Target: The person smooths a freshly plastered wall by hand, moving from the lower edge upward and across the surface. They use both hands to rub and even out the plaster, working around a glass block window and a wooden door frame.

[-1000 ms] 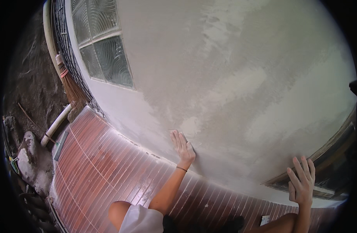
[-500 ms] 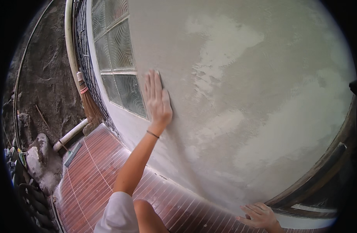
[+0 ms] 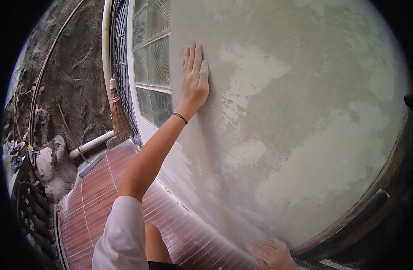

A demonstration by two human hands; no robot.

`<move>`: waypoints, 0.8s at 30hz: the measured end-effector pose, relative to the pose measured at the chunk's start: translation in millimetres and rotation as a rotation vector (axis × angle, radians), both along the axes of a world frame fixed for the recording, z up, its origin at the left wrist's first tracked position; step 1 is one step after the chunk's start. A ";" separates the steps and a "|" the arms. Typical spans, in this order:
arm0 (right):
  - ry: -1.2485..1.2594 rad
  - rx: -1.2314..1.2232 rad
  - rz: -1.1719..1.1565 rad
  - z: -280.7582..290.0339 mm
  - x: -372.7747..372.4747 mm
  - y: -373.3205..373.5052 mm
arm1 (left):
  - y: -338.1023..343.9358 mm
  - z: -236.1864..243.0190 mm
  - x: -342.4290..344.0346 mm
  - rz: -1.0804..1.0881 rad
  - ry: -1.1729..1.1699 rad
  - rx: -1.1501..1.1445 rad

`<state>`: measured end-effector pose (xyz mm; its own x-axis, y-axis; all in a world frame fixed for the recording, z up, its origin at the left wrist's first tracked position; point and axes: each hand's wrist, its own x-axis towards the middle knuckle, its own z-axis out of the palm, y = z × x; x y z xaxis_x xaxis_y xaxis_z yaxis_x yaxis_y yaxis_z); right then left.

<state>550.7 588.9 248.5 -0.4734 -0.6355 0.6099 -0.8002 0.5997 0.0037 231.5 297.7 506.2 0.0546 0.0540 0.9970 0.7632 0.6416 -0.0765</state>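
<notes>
My left hand (image 3: 195,76) lies flat on a grey plastered wall (image 3: 301,121) with patchy whitish areas. Its fingers point up, stretched out, beside the window (image 3: 153,60) of patterned glass panes. A thin dark edge shows by the fingertips; whether it is a shadow or something thin under the palm I cannot tell. Dust coats the fingers, and a dark band circles the wrist. Low down at the wall's foot, my right hand (image 3: 274,254) has its fingers extended to the left, nothing visible in it. Whether it touches the wall is unclear.
Red-brown tiles (image 3: 96,193) with whitish dust cover the floor. A broom (image 3: 118,112) stands by a pale pipe (image 3: 106,45) left of the window. Farther left are a squeegee-like tool (image 3: 90,166) and a rock (image 3: 55,166). A dark wooden frame (image 3: 350,220) borders the wall at lower right.
My left hand has slid up the wall, its arm reaching further. My right hand sits further left and slightly lower in view. The view itself has shifted a little.
</notes>
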 end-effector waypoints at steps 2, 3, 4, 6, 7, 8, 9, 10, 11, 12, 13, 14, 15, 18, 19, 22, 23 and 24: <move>-0.035 0.023 -0.013 2.5 -5.7 -0.5 | 14.0 -17.0 14.5 0.037 0.024 -0.024; -0.026 0.039 -0.003 3.0 -8.3 -2.8 | 21.2 -39.3 25.3 -0.030 0.026 -0.107; -0.018 0.056 0.005 3.1 -10.7 -5.8 | 27.5 -70.6 39.1 -0.022 -0.055 -0.164; -0.002 0.075 0.024 1.7 -15.1 -14.3 | 36.7 -138.1 67.6 -0.070 0.067 -0.285; 0.003 0.071 0.037 0.5 -16.9 -19.0 | 39.4 -165.1 76.6 -0.018 0.028 -0.338; -0.024 0.106 0.036 -1.2 -18.5 -23.5 | 41.9 -181.9 78.6 -0.016 0.118 -0.353; 0.012 0.079 0.049 -3.0 -19.8 -26.6 | 42.3 -187.8 74.8 -0.017 0.041 -0.348; 0.012 0.088 0.049 -5.1 -20.9 -29.2 | 39.4 -183.0 67.0 -0.032 0.048 -0.326; 0.009 0.099 0.047 -6.9 -22.1 -30.6 | 36.9 -168.0 56.0 -0.040 0.022 -0.311; 0.006 0.092 0.051 -8.8 -22.8 -31.1 | 32.3 -144.1 41.7 -0.020 -0.034 -0.260; 0.005 0.082 0.056 -10.2 -23.8 -31.2 | 26.0 -114.3 28.3 -0.056 0.035 -0.200; 0.005 0.066 0.064 -10.9 -24.3 -30.5 | 19.6 -80.9 15.7 -0.010 -0.027 -0.143; -0.012 0.079 0.045 -11.5 -24.5 -29.9 | 13.1 -48.1 6.7 -0.052 0.000 -0.040; -0.040 0.132 0.000 -12.0 -24.8 -27.5 | 11.2 2.2 9.6 -0.015 -0.081 0.162; -0.032 0.153 -0.011 -12.0 -24.9 -27.1 | 13.4 0.5 18.4 -0.017 -0.047 0.199; -0.053 0.149 -0.025 -13.0 -26.2 -27.1 | 31.9 -64.1 50.3 -0.009 -0.081 0.014; -0.061 0.137 -0.023 -13.5 -27.0 -26.8 | 32.4 -93.3 59.5 -0.005 -0.015 -0.113; -0.083 0.132 -0.032 -14.5 -27.6 -26.7 | 29.5 -115.3 61.8 -0.010 0.091 -0.249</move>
<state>523.1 562.1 234.0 -0.5403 -0.6911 0.4801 -0.7813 0.6239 0.0188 293.3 327.2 390.9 0.1453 0.2962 0.9440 0.7524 0.5866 -0.2998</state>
